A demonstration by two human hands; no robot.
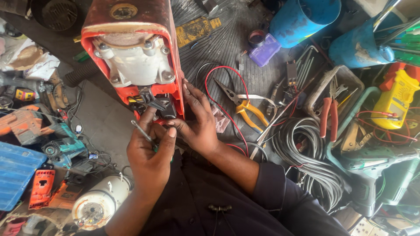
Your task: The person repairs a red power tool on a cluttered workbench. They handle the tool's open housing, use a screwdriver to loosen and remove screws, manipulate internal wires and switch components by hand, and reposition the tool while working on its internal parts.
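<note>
Head view: left hand (pixel 151 155) pinching screwdriver (pixel 142 131), right hand (pixel 199 122) gripping red tool housing (pixel 127 26); tray (pixel 350 78) holds pliers (pixel 329 116)

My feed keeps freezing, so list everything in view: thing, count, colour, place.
power tool body: 1, red with grey motor, top centre
screwdriver: 1, metal shaft, in left hand
pliers: 1, yellow handles, on ribbed mat
pliers: 1, red handles, right tray
cable coil: 1, grey, right of centre
meter: 1, yellow, far right
buckets: 2, blue, top right
motor housing: 1, white, bottom left
drill: 1, teal, left
left hand: gripping screwdriver
right hand: fingers on tool's lower end
</note>
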